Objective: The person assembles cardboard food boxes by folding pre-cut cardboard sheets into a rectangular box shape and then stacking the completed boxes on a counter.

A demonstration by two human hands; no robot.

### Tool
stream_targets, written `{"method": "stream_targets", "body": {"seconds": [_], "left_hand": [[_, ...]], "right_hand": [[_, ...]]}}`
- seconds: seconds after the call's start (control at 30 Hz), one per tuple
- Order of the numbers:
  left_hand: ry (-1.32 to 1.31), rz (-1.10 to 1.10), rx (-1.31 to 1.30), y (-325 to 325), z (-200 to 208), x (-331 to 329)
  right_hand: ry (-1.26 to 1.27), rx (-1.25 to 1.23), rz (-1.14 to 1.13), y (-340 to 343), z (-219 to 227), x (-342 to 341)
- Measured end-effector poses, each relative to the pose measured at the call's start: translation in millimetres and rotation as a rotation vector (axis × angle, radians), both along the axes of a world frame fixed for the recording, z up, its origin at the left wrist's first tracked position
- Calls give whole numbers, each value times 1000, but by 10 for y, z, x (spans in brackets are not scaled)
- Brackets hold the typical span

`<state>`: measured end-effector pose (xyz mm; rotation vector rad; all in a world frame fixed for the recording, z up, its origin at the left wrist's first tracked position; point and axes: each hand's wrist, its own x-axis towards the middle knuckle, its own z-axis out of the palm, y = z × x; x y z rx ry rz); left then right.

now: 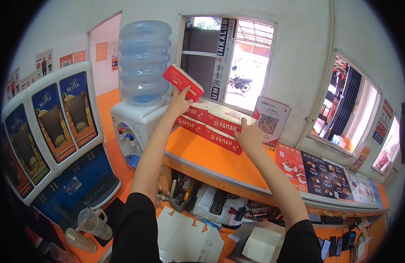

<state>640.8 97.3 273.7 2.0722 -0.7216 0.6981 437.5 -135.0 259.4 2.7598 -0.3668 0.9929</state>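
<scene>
My left hand (181, 103) is closed on a red and white food carton (179, 79), which it holds tilted above the left end of a stack. Under it, several matching cartons (220, 139) stand two high in a row on an orange counter (189, 151). My right hand (250, 134) grips the right end of an upper carton (231, 115). Its thumb shows at the carton's edge, while the other fingers are mostly hidden.
A water dispenser (139, 116) with a large blue bottle stands left of the counter. Farther left is a drink machine (75, 173) with pitchers (95, 222) before it. A sign stand (271, 118) and menu sheets (318, 173) are at right. Flat cardboard (189, 236) lies below.
</scene>
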Motion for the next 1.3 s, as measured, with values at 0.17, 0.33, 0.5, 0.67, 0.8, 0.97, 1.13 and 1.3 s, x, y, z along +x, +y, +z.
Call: {"method": "stream_targets", "body": {"seconds": [0.17,0.33,0.5,0.67,0.8,0.97,1.13,1.3], "left_hand": [[-242,210,-169,-34,143,-161],[-256,464,-175,158,246,-101],[-124,368,-130,354,171,47],[-296,251,-118,470,159,142],[-266,197,-105,352,176,196],[-284,248,-109,216,146,279],[-331,229,-30,237,167,283],[-148,315,71,190,305,50]], "right_hand": [[-9,-1,-57,-157,-5,253],[-11,-1,-3,-116,-55,268],[-61,14,83,40,-195,123],[-123,11,206,-48,-253,141],[-164,13,242,-358,-238,314],[-160,-9,165,-392,-193,414],[-111,166,268,-399,-126,395],[-118,211,331,-622,-74,468]]}}
